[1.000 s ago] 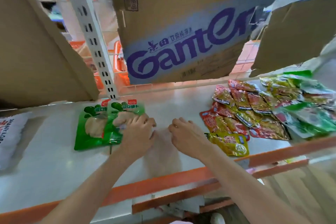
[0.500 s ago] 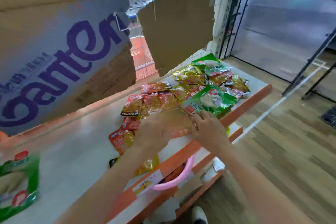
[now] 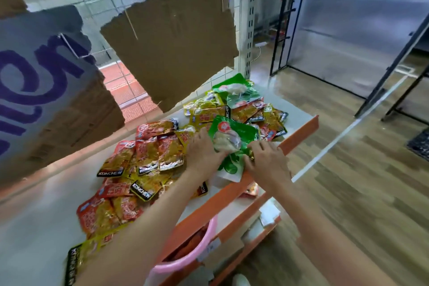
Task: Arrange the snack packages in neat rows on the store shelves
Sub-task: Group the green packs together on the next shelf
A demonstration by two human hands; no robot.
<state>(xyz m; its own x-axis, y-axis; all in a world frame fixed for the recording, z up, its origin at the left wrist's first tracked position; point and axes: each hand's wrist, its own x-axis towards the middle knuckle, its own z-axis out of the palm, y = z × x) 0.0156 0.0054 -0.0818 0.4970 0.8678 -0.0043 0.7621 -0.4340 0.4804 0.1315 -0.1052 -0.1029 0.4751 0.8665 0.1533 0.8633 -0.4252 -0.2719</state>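
Up close in the head view, both hands work at one green packet (image 3: 232, 137) that lies on top of the snack pile near the front edge of the shelf (image 3: 41, 227); the left hand (image 3: 204, 153) rests on the packet's left side with fingers curled over its edge, holding it; the right hand (image 3: 267, 160) pinches the packet's lower right corner, fingers bent round the foil; the packet's near end hangs a little over the orange front rail (image 3: 299, 132). Spread across the right half of the shelf is a loose heap of red and yellow packets (image 3: 144, 162), overlapping at all angles, some with a black band of lettering; the heap runs from the front edge towards the back edge, and the left forearm crosses over its near part. Towards the shelf's far right corner lie more yellow packets (image 3: 202, 109) and, behind them, a second green packet (image 3: 234, 90) just beside the white upright post (image 3: 249, 18). Above the back edge hangs a torn piece of brown cardboard (image 3: 171, 37); to its left, a larger cardboard sheet with purple lettering (image 3: 39, 81) leans over the shelf's left part. Below the front rail a pink basin (image 3: 185, 260) juts out from the lower shelf, with its contents hard to make out; right of the shelving is wooden flooring (image 3: 359, 181) and a black metal frame (image 3: 285, 18).
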